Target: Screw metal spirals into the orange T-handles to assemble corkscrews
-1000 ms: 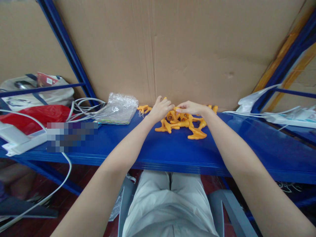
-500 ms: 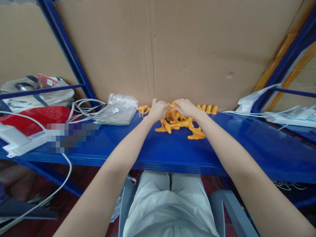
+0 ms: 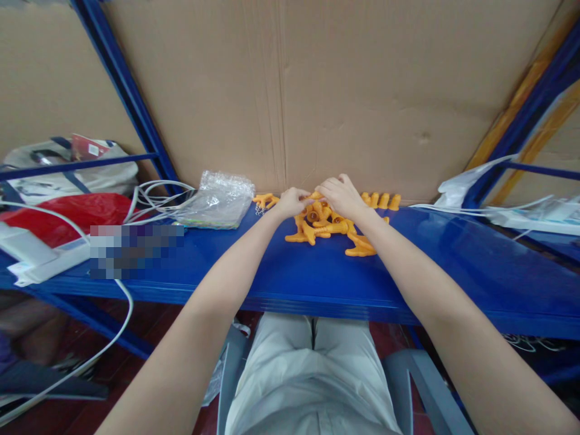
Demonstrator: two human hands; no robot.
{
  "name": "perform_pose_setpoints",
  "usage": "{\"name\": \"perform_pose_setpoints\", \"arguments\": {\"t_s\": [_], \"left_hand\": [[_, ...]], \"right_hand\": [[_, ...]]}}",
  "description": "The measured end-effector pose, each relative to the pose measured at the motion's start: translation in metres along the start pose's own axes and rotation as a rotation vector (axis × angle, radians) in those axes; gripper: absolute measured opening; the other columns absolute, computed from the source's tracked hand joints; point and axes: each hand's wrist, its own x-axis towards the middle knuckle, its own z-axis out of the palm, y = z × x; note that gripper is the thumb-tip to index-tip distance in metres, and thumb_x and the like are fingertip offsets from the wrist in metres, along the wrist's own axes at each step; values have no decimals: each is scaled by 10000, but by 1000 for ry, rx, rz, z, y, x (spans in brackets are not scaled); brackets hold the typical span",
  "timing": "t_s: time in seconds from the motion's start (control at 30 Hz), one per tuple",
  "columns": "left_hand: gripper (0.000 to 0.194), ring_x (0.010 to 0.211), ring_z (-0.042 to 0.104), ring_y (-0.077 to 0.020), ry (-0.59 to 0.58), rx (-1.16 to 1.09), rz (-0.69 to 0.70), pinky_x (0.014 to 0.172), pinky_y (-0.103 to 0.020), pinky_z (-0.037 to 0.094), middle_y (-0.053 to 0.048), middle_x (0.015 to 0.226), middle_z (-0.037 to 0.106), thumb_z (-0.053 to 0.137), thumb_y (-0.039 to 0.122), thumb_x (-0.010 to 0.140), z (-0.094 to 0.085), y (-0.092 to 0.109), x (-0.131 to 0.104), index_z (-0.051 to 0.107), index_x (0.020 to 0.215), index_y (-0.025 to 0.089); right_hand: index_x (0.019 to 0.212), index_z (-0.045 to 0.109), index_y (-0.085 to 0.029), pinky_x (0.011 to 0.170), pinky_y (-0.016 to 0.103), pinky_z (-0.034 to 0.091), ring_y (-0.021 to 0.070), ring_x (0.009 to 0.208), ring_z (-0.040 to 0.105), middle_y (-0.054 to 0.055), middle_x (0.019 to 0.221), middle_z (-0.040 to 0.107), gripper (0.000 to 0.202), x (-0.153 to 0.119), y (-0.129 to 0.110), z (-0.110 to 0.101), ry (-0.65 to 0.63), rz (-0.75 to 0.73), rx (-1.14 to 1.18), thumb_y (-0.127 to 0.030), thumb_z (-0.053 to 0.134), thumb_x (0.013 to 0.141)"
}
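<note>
Orange piece: near surface back edge; likely light, stiff, slick; hold by ends.
Left hand: pinching one end.
Right hand: pinching other.

Orange pieces, loosely heaped together

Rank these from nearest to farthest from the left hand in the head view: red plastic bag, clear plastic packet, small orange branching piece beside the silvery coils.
1. Small orange branching piece: just left of the left hand.
2. Clear plastic packet: further left.
3. Red plastic bag: far left.
</note>
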Motion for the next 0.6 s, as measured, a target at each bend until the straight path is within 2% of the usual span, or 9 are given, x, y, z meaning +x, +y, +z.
{"name": "perform_pose_setpoints", "arguments": {"t_s": [0.2,0.43,0.6], "left_hand": [[236,547,350,-93,-73,-127,-15,561,-256,255,67,526,401,656,263,806,-1,-3,1,621,601,150],[192,548,407,-98,-99,-147,-5,570,-246,304,52,534,481,657,230,800,-3,-1,-1,669,629,145],[163,557,439,-101,-159,-195,-62,588,-246,343,47,550,514,663,236,803,-8,0,-3,700,675,143]], "right_hand": [[1141,689,-165,970,445,290,273,1033,516,141,1037,680,310,0,-2,2,6,-11,7,-199,396,1047],[1160,687,-191,990,473,296,278,1045,501,133,1061,681,360,-3,-4,5,32,-3,-3,-172,346,1048],[1140,694,-194,1021,505,295,278,1043,516,131,1053,688,357,-1,-7,6,31,5,3,-145,356,1034]]}}
